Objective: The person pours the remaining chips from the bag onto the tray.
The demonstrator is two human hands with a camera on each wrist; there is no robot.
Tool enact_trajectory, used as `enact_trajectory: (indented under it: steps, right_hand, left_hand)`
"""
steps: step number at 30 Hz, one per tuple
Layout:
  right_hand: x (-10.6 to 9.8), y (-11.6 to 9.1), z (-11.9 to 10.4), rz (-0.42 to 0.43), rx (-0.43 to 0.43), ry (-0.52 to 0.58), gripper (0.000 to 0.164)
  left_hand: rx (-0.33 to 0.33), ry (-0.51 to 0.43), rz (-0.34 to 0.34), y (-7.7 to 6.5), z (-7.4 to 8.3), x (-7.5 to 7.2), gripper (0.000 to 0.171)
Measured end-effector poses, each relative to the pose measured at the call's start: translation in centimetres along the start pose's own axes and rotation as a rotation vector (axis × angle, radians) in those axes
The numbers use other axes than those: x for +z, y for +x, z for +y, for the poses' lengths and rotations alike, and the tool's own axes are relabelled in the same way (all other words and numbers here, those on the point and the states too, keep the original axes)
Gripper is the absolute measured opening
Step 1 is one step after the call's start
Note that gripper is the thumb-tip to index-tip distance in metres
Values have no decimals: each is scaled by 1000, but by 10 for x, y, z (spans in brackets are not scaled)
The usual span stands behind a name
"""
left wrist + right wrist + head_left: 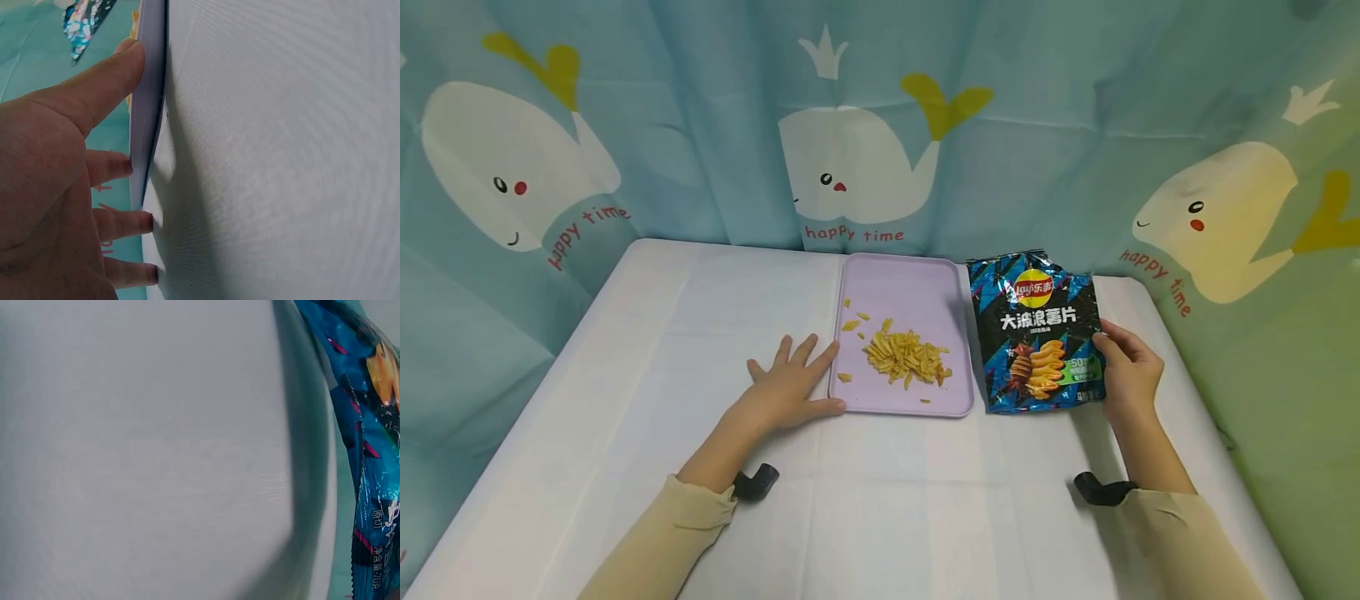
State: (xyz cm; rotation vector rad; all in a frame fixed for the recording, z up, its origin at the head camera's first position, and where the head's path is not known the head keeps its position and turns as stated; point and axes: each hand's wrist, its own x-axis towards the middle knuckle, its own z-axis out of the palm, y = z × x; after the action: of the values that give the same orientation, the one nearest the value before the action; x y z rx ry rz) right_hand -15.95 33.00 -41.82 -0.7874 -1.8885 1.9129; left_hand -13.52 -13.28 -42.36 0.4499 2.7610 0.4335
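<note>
A lilac tray [898, 287] lies on the table with a heap of broken potato chips [906, 358] in its lower middle and a few loose pieces to the left. My left hand [786, 387] is spread at the tray's left edge, thumb and index fingertip touching the rim. In the left wrist view the thumb [115, 72] sits against the tray's side [149, 94]. Right of the tray, a blue and black chip bag [1000, 333] faces up, its top torn at the right corner. My right hand [1133, 371] pinches the bag's right edge; the right wrist view shows its lower part [375, 487].
A white cloth covers the table [880, 500]. Behind and around it hangs a blue-green curtain [715, 125] printed with whales, close to the table's far edge. Black wrist straps [756, 482] show at both sleeves.
</note>
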Motion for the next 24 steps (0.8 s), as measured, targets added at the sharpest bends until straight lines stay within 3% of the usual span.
enact_trajectory:
  steps: [5, 11, 16, 20, 24]
  right_hand:
    - [1, 7, 10, 55, 61, -42, 30]
    - [3, 11, 18, 44, 111, -139, 34]
    - [3, 11, 22, -39, 116, -240, 41]
    - [4, 7, 25, -125, 104, -387, 49]
    - [6, -1, 22, -191, 26, -523, 54]
  left_hand:
    - [4, -2, 2, 1, 0, -1, 93]
    - [9, 1, 7, 3, -1, -1, 93]
    - [6, -1, 2, 3, -2, 0, 94]
    - [-7, 0, -9, 0, -4, 1, 94]
    - [-3, -1, -3, -2, -5, 3, 93]
